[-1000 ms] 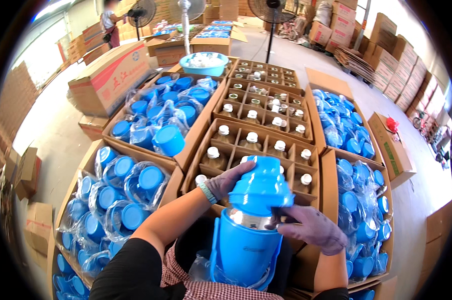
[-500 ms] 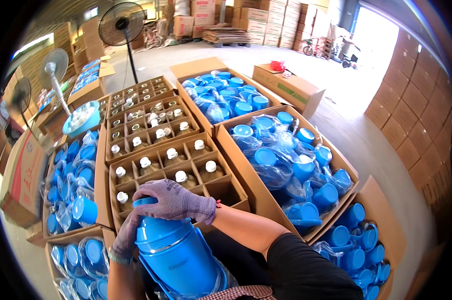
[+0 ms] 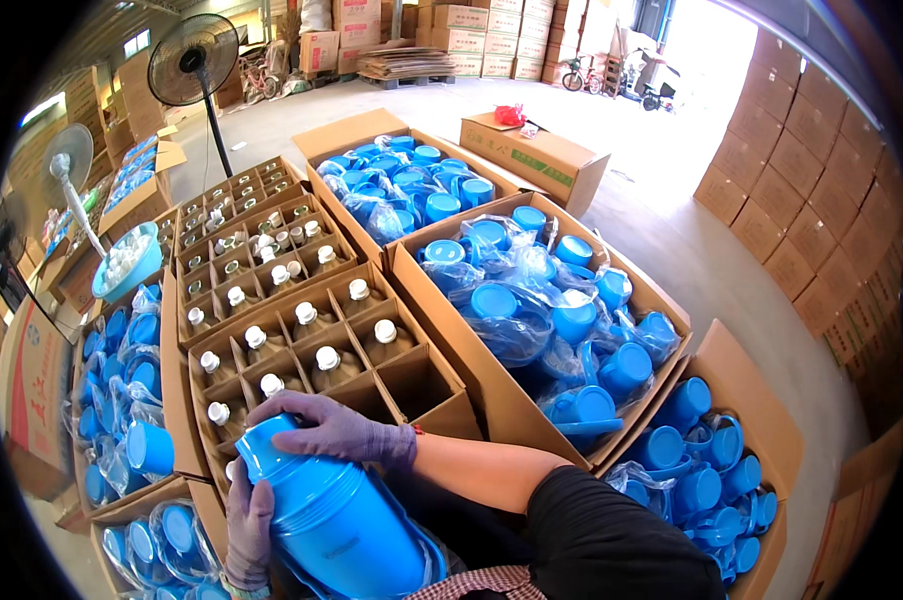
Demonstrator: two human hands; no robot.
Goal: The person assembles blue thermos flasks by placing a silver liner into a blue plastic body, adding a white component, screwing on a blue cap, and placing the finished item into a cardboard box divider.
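A blue vacuum flask (image 3: 356, 530) with a carrying strap leans to the left across my lap, its lower end partly hidden by clear plastic film. My right hand (image 3: 321, 432), in a grey-purple knit glove, is closed round the blue cup lid (image 3: 261, 447) at its top. Beside the flask's left side is my left hand (image 3: 249, 525), gloved alike, thumb and fingers pointing up and apart; whether it touches the flask is unclear. Just ahead stands a divided carton (image 3: 441, 412) of bottles with white caps (image 3: 328, 358).
More divided cartons (image 3: 293, 208) continue beyond. Cartons of film-wrapped blue flasks (image 3: 574, 318) stand to the right and left (image 3: 151, 447). A light-blue basin (image 3: 131, 268) of white pieces is at left, near standing fans (image 3: 193, 62). Stacked boxes (image 3: 786, 190) line the right.
The flask has tipped further left, with its lid. My right hand has moved down and left with it; my left hand has dropped from the lid to the flask's side. The whole view has shifted.
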